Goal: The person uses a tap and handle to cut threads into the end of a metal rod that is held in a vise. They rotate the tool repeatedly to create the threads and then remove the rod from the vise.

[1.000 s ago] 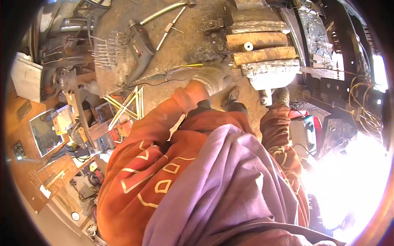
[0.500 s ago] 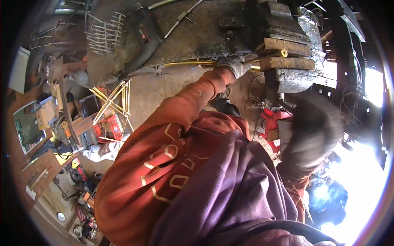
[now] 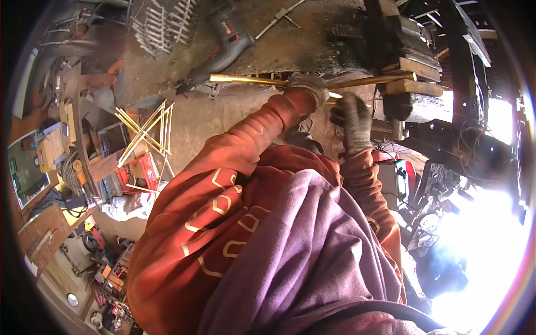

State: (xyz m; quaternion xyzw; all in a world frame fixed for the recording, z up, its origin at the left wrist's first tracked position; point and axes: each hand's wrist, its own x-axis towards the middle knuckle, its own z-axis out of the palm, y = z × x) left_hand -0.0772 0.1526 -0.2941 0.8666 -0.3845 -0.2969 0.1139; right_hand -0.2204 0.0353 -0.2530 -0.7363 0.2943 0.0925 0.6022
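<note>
My left hand [image 3: 309, 88], in a grey knit glove, is closed around a long gold-coloured metal bar [image 3: 245, 80] at the bench's near edge. To the right of that hand, a gold-coloured length [image 3: 368, 81] runs to a pair of wooden blocks [image 3: 414, 87]. Its right end lies between the blocks; whether both lengths are one piece is hidden under the glove. Just below and to the right is my right hand [image 3: 356, 121], also gloved. Motion smears its fingers, near a short bright gold-coloured end [image 3: 335, 95].
On the dark workbench [image 3: 301, 47] lie a power drill [image 3: 231, 33], a metal T-shaped tool [image 3: 277, 20] and a rack of metal prongs [image 3: 163, 25]. Crossed gold-coloured rods [image 3: 144, 134] stand at the left, by a red box [image 3: 144, 172]. Cluttered shelves line the left.
A dark blurred shape on an orange sleeve at the right is gone, and my right hand now shows beside the left. The gold-coloured bar now reaches farther across the wooden blocks. The view has shifted.
</note>
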